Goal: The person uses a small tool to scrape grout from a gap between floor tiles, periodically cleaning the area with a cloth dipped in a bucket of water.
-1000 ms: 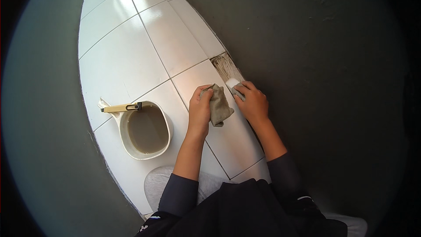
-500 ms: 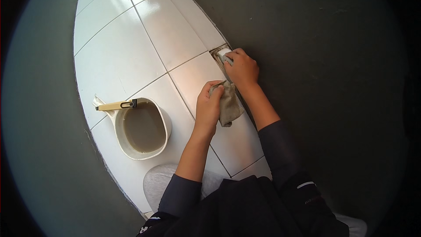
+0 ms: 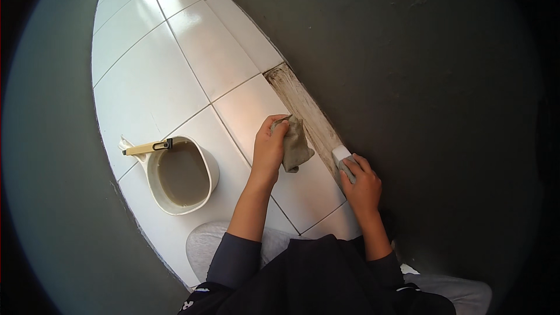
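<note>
My left hand (image 3: pixel 268 147) pinches a crumpled grey-brown cloth (image 3: pixel 297 149), which hangs just above the white tiles. In my right hand (image 3: pixel 365 189) is a small white and grey block (image 3: pixel 341 152), perhaps a sponge; its white end pokes out past my fingers. The block rests against the near part of a long, bare strip (image 3: pixel 304 105) along the tiled surface's right edge. Brownish-white streaks and darker dirt mark this strip, most of all at its far end. My fingers hide part of the block.
Left of my hands, a white dipper (image 3: pixel 214 178) of murky grey water stands on the tiles (image 3: pixel 169 81). A cream-coloured utility knife (image 3: pixel 146 148) lies across its handle and rim. My grey-trousered knee (image 3: pixel 204 245) is close to the dipper. Dark grey floor (image 3: pixel 443 111) extends to the right.
My right hand has drawn the block from the strip's far end back to its near part, exposing the streaked surface. My left hand still holds the cloth in nearly the same place.
</note>
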A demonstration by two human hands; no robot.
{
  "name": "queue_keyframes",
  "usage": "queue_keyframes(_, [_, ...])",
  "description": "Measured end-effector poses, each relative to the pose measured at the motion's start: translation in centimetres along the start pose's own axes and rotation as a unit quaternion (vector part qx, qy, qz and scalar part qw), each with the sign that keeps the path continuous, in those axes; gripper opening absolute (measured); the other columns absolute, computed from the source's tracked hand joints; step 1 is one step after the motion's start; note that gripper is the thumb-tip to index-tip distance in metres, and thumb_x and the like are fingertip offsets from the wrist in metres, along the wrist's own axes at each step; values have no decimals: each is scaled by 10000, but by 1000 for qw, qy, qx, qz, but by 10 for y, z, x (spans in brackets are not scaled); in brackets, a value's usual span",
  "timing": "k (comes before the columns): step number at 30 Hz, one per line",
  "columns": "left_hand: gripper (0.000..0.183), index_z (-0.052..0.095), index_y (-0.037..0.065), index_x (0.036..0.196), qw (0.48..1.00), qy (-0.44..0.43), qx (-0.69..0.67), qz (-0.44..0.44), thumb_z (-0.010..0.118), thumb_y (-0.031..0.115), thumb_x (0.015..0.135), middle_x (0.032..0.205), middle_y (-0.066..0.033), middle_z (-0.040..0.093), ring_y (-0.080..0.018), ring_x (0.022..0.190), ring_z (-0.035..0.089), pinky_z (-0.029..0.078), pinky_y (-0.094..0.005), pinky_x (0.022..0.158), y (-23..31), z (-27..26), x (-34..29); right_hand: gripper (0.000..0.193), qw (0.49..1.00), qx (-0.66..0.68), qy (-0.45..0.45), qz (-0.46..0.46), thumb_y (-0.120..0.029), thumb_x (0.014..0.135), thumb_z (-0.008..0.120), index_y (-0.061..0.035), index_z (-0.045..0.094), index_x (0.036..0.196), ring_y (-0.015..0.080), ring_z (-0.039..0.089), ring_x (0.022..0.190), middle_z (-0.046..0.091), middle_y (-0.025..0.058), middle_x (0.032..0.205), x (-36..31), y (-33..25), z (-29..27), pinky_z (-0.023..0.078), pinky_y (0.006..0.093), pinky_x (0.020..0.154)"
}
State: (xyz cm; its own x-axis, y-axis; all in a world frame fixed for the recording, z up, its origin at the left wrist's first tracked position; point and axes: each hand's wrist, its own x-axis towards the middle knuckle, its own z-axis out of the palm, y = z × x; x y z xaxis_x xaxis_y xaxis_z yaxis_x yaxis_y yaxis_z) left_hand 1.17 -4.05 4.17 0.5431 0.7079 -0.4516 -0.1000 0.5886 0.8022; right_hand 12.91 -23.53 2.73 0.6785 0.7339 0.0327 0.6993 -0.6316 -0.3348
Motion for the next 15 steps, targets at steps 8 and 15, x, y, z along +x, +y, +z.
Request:
queue_keyframes(8, [273,522,14,1085,1000,2,-6,-11,564,209,898,891,-46,610,-100,791,567,462,-229,702,0,2,5,242,999,15,-13,-37,-216,769,650,-128,677,994,281,636,887,610,26,1073,158,-96,45,520,391,757])
queue_keyframes(15, [394,451,-11,1199,998,11,-4,69,614,127,867,1060,-92,600,-150,940,587,466,-260,826,2,-20,11,258,998,34,-7,-53,-202,762,665,-150,667,1015,305,635,864,586,32,1141,118,-75,42,522,399,751])
